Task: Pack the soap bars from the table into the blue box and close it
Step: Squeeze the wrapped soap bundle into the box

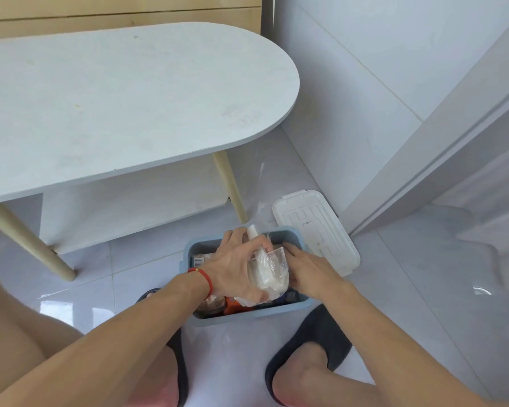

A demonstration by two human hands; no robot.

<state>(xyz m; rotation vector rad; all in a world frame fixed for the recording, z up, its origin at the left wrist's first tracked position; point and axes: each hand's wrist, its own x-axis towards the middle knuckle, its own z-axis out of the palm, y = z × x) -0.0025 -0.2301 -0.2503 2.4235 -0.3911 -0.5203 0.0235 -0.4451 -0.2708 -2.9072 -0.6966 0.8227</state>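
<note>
Left hand (235, 268) fingers clamp wrapped soap bars (269, 270) over blue box (247, 314); right hand (309, 271) fingers hidden.

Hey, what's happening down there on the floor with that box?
A person is crouched over an open blue box on the tiled floor. The left hand holds a plastic-wrapped white bundle over the box, while the right hand reaches in beside it. Other packets already lie inside. The white lid rests on the floor behind the box, so it isn't closed yet.

Tiled floor (394, 289) carries blue box (247, 314), white lid (318, 230) beside, perhaps touching.
</note>
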